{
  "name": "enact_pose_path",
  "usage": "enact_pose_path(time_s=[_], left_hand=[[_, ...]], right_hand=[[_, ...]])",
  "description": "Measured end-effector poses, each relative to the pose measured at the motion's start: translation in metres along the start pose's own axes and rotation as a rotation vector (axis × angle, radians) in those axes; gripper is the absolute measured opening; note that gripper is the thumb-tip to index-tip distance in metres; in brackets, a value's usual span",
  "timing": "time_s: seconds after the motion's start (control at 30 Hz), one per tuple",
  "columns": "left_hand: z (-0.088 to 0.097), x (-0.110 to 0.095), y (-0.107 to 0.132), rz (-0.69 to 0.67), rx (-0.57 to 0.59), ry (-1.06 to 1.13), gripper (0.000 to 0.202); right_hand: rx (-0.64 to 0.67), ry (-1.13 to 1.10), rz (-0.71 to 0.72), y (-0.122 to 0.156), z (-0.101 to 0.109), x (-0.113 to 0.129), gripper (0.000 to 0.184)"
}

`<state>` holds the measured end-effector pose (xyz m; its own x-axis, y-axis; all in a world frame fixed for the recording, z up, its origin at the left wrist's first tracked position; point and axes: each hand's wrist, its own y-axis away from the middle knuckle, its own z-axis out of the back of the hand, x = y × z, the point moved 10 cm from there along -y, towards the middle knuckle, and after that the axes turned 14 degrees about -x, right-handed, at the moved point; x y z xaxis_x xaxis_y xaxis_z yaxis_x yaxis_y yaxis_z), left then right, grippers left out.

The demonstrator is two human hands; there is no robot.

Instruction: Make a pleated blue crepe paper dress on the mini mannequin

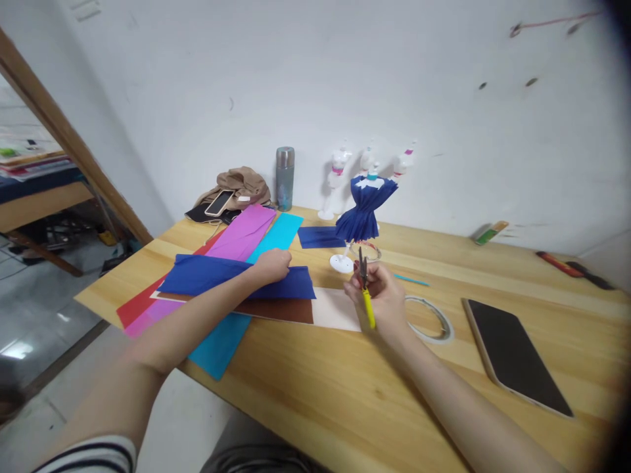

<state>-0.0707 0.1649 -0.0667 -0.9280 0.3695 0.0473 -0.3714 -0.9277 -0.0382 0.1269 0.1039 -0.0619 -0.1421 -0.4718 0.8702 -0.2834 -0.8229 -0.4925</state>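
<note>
My left hand (pixel 271 265) rests with curled fingers on a dark blue paper sheet (pixel 211 274) that lies across a stack of coloured sheets: purple (pixel 244 231), cyan (pixel 221 341), red (pixel 135 305) and brown (pixel 276 309). My right hand (pixel 377 295) is closed around small scissors with a yellow handle (pixel 367 305), blades pointing up. Just beyond it stands a small mannequin wearing a pleated dark blue paper dress (pixel 363 210) on a white base.
A tape ring (pixel 434 318) and a tablet (pixel 515 355) lie to the right on the wooden table (pixel 345 394). At the back stand white mannequins (pixel 338 177), a flask (pixel 284 177), a bag with a phone (pixel 231 194), a glue stick (pixel 490 232) and a red tool (pixel 566 265).
</note>
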Motion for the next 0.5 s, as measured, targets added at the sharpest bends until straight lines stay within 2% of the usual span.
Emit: enact_pose_path(time_s=[0.13,0.27,0.4,0.5], left_hand=[[0.0,-0.002,0.002,0.017,0.012,0.002,0.027],[0.005,-0.01,0.009,-0.047,0.061,0.027,0.034],[0.008,-0.007,0.019,-0.096,0.121,0.034,0.036],[0.006,-0.001,0.027,-0.105,0.163,0.024,0.045]], right_hand=[[-0.019,-0.032,-0.003,-0.004,0.002,0.007,0.03],[-0.037,-0.053,0.008,-0.007,0.005,0.014,0.032],[-0.007,-0.061,-0.003,-0.004,0.002,0.005,0.029],[-0.014,-0.047,-0.009,-0.002,0.001,-0.002,0.03]])
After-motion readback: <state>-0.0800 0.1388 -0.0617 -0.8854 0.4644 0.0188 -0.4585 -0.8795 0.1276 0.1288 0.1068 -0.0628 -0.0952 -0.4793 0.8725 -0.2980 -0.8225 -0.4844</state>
